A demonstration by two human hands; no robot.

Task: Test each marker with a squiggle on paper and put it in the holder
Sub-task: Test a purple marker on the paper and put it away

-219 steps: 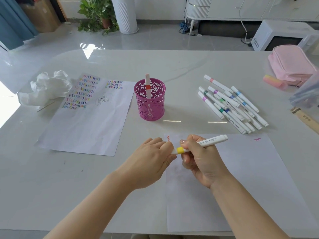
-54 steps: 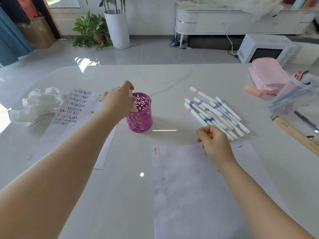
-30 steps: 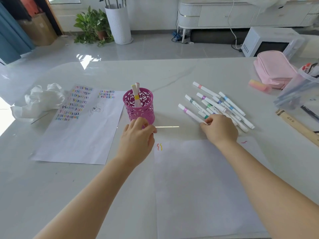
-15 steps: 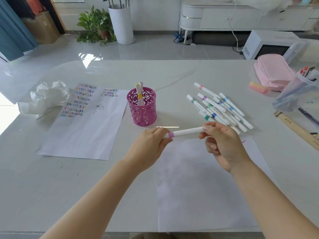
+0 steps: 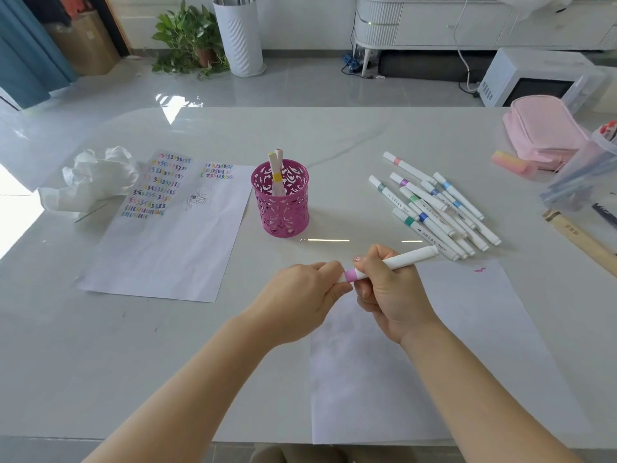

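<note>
Right hand: your right hand (image 5: 390, 295) has its fingers and thumb curled round the barrel of a white plastic marker with a pink band (image 5: 410, 257), gripping it just behind the band.
Left hand: your left hand (image 5: 300, 295) meets the right one knuckle to knuckle, and its curled fingertips pinch the marker's short end beyond the band. That end is hidden in your fingers, so you cannot tell whether the cap is on.
Marker: it lies nearly level between both hands, its long end sticking out past your right hand, up and to the right.
Sheet: a plain white sheet of paper (image 5: 434, 355) lies beneath your right hand and wrist, with one small pink squiggle (image 5: 479, 270) out beyond the marker's free end.
Holder: a pink perforated metal cup (image 5: 283, 208) stands beyond your left hand, apart from it, with two white markers (image 5: 275, 172) leaning inside.
Loose markers: a heap of white markers with coloured bands (image 5: 434, 208) lies beyond your right hand, near the marker's free end.
Left of your left hand: a white sheet filled with rows of coloured squiggles (image 5: 167, 242), and past it a crumpled white wad (image 5: 90, 178).
Surface: a pale glossy table (image 5: 133, 362).
</note>
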